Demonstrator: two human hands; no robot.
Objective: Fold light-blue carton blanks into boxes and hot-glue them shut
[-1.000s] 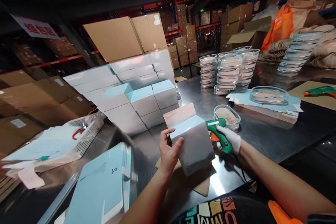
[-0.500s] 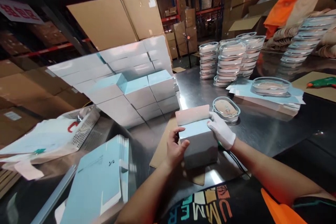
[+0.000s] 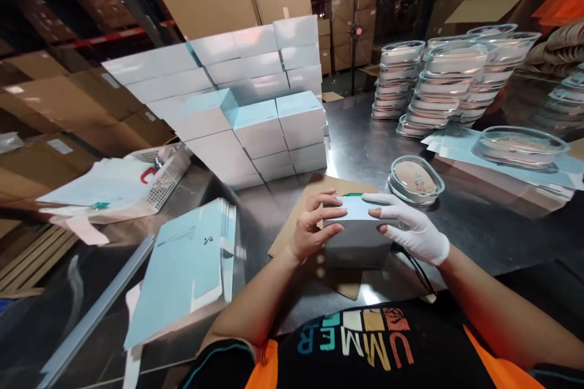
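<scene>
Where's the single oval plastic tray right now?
In the head view, the oval tray sits alone on the steel table, right of centre, just beyond the gloved right hand and in front of the stacked trays.

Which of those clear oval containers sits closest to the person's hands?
The lone clear container just beyond the gloved right hand; the others stand stacked farther back.

Dim warehouse bkgd, racks near black. Overhead light glaring off steel table (image 3: 360, 134) & stacked white boxes (image 3: 255, 91). Strong wide-angle bending at edges, slight motion blur lower left.
</scene>
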